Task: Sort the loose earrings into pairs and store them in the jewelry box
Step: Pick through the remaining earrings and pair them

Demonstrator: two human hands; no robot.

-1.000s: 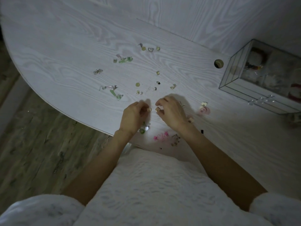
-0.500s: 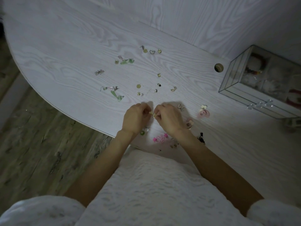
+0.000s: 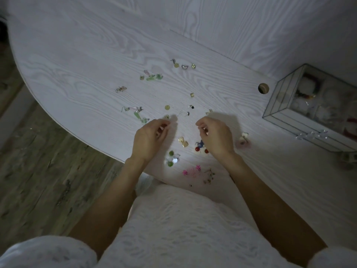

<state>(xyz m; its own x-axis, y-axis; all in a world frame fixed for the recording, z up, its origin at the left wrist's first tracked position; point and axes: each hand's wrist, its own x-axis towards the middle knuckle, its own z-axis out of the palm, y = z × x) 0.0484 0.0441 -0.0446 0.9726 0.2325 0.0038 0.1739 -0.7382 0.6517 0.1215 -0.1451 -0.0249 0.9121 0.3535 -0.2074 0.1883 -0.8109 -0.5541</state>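
Note:
Loose earrings lie scattered across the white wood-grain table [image 3: 81, 60]. A pair of gold square earrings [image 3: 183, 142] lies on the table between my hands. My left hand [image 3: 148, 138] hovers to their left, fingers loosely curled, nothing visible in it. My right hand [image 3: 217, 137] hovers to their right, likewise loosely curled, partly covering red bead earrings [image 3: 197, 149]. Near the front edge sit green earrings [image 3: 172, 158] and pink flower earrings [image 3: 191, 170]. The glass jewelry box [image 3: 286, 113] stands at the right, holding several items.
Farther out lie green drop earrings [image 3: 152, 77], a small gold and silver group [image 3: 183, 65], a round gold piece [image 3: 167, 107] and a pale pink earring [image 3: 243, 140]. A round cable hole [image 3: 263, 88] is left of the box. The table's curved edge drops to wooden floor [image 3: 38, 171].
My hands were pressed together over a small gold piece; they have now drawn apart, and the gold square pair lies uncovered on the table between them.

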